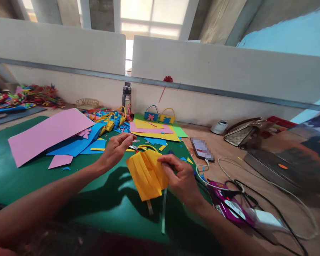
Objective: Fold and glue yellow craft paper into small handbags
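My right hand (181, 177) pinches the right edge of a yellow folded sheet (146, 174), paper or thin foam, held tilted above the green mat. Creases run along the sheet. A short pale strip (149, 207) hangs below it, and a longer clear strip (164, 211) dangles beside it. My left hand (118, 150) is apart from the sheet, up and to its left, with its fingertips pressed together. Whatever may be between them is too small to make out. Scissors (147, 146) with yellow handles lie just behind the sheet, partly hidden by it.
Pink sheet (52, 133) and blue sheets (80, 144) lie left on the green mat (101, 199). Behind are small yellow and blue bags (113, 119), a bottle (127, 96) and stacked sheets (154, 133). On the right are a phone (202, 149), cables, a purple power strip (229, 206) and a handbag (241, 133).
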The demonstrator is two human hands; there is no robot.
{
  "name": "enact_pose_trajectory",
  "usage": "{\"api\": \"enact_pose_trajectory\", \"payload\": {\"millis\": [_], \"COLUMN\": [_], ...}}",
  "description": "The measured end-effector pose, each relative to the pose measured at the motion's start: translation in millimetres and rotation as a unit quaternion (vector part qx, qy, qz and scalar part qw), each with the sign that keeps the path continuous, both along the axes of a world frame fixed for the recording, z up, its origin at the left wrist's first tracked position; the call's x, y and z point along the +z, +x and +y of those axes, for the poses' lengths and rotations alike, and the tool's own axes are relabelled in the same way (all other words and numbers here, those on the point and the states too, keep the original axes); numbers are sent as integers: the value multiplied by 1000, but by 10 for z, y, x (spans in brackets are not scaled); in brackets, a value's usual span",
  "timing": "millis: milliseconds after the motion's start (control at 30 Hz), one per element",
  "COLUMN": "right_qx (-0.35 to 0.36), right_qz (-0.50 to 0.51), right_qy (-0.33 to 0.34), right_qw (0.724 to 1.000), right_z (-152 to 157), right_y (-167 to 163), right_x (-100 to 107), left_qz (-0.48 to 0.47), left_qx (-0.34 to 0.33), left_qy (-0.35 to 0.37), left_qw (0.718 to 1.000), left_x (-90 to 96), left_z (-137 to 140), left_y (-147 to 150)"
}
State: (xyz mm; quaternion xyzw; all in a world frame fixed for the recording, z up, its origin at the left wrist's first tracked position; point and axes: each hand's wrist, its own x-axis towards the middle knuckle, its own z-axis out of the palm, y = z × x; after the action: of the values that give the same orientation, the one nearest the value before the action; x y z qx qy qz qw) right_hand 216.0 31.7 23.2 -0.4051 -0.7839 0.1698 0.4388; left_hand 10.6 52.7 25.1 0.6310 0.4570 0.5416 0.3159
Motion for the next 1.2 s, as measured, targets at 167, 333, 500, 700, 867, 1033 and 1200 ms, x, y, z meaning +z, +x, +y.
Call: {"api": "enact_pose_trajectory", "payload": {"millis": [167,333,500,700,867,1033,1200], "right_qx": [13,26,39,48,51,27,48], "right_qz": [46,46,17,23,55,85,95], "right_qy": [-79,-105,-133,-141,-173,-188,-214], "right_qw": [996,993,990,989,982,978,971], "right_z": [140,205,206,225,241,260,258], "right_y": [32,44,42,37,45,64,72], "right_x": [-10,-14,1,0,-27,-28,-5], "left_qz": [-146,-194,-202,-138,-152,-189,-234], "left_qx": [-191,-231,-273,-321,-280,-222,-126], "left_qy": [-265,-298,-309,-299,-308,-290,-251], "left_qw": [934,906,888,888,896,912,931], "left_x": [-126,-176,-195,-265,-272,-269,-284], "left_z": [62,30,19,19,7,-7,-39], "left_y": [17,54,43,27,54,60,9]}}
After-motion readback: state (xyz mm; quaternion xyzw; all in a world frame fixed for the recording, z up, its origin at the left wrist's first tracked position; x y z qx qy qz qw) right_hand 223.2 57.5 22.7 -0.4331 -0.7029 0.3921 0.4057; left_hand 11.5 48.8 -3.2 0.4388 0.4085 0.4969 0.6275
